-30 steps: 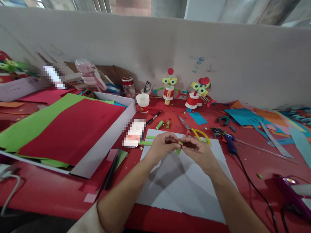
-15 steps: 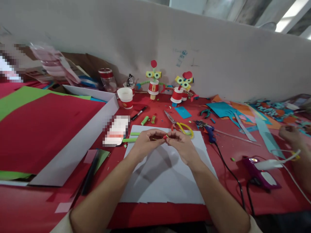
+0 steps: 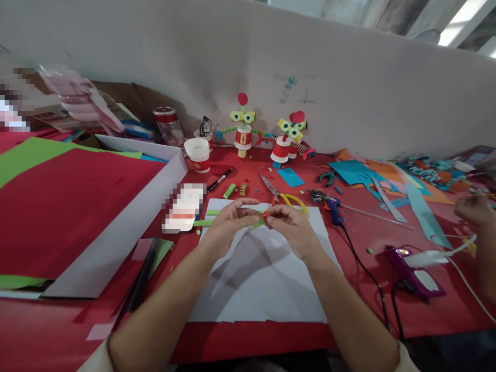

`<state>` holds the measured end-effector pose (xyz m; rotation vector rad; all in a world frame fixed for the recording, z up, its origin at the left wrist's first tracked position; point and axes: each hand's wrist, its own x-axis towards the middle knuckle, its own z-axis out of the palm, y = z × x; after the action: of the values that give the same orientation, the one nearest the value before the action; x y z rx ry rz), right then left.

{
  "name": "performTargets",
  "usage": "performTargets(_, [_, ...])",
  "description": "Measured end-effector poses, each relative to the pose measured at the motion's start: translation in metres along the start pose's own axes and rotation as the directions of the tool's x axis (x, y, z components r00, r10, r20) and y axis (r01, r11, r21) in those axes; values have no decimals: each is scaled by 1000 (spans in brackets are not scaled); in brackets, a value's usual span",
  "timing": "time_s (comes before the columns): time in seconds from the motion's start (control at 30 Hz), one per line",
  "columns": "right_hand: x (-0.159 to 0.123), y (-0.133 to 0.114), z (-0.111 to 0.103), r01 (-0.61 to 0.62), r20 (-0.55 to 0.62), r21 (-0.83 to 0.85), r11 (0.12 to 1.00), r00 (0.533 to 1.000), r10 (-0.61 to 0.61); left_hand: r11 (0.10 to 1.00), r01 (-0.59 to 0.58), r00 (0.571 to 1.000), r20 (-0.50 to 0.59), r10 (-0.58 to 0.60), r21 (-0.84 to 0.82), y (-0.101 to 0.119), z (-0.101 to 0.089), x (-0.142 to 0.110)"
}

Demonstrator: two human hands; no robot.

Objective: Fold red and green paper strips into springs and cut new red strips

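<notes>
Above a white sheet (image 3: 259, 279), both hands meet around a small folded piece of red and green paper strip (image 3: 265, 217). My right hand (image 3: 290, 230) pinches its red folded part between thumb and fingers. Fingers of my left hand (image 3: 228, 227) are apart, the index raised, with the thumb tip beside the green part (image 3: 258, 223); whether it touches is unclear. Two light green strips (image 3: 203, 223) lie partly under and behind my left hand. Beyond the hands are two folded paper springs (image 3: 230, 191) and yellow-handled scissors (image 3: 289, 200).
Paper-cup figures (image 3: 243, 138) stand by the wall, with stacked cups (image 3: 197, 155) left of them. A white box (image 3: 127, 227) with coloured sheets occupies the left. Rightward lie a glue gun (image 3: 332, 206), its cord, a purple power socket (image 3: 414, 274) and another person's hand (image 3: 473, 209).
My left index finger has lifted and the fingers have spread from the thumb, leaving more green strip visible. The right hand keeps its pinch. The other person's hand has shifted slightly right.
</notes>
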<state>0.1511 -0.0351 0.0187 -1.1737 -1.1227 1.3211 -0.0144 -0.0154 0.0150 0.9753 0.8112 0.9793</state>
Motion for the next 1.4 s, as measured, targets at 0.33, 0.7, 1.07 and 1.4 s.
performTargets(0.33, [-1,10,15,-24,-52,371,928,998,47,967,48,988,-131,-83,-250,-16,5,4])
performTargets(0.7, [-10,13,30,93,-138,256,962,989,-59,962,-41,948,-316,-48,-270,-18,15,3])
performTargets(1.07, [-11,18,26,183,-197,88,979,967,-163,956,-1,974,-216,-65,-292,-17,15,1])
performTargets(1.4, [-16,9,24,208,-171,12,978,964,-202,968,-3,989,-144,-35,-252,-10,12,0])
